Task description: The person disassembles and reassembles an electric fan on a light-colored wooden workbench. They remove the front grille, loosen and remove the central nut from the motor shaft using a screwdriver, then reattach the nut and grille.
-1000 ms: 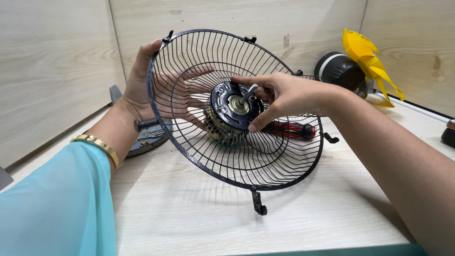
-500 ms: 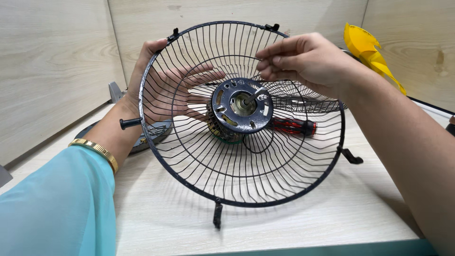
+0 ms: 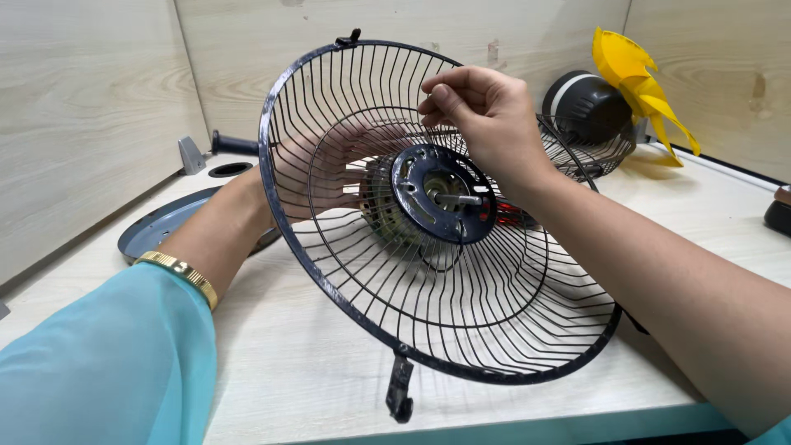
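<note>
Holding a black wire fan guard [image 3: 461,330] tilted above the pale wooden surface [image 3: 313,371], the person is working at the point where the guard sits on the fan motor [image 3: 387,206]. The left hand [image 3: 321,177] is behind the wires, its grip wrapped on the back of the motor, as far as the mesh lets one see. The right hand [image 3: 482,115] is inside the bowl of the guard, near its upper part, with thumb and fingertips pinched together on the wires, or on some small part there; which of the two I cannot tell. A round dark mounting plate [image 3: 445,194] lies in the guard's middle, and the bare motor shaft [image 3: 461,199] pokes through it toward the camera. Nothing sits on the shaft, and I see no ring nut over the plate, so I judge the step to be the seating of the guard on the motor face. Any turning of the guard would call for a firm left-hand hold on the motor and a gentle right-hand touch, lest the thin wires bend. Behind the right wrist lie a second wire guard [image 3: 593,156], a dark rounded housing [image 3: 581,103] and a yellow fan blade [image 3: 643,82]; something red [image 3: 511,216] shows through the mesh. A grey round base [image 3: 161,231] rests to the left.
</note>
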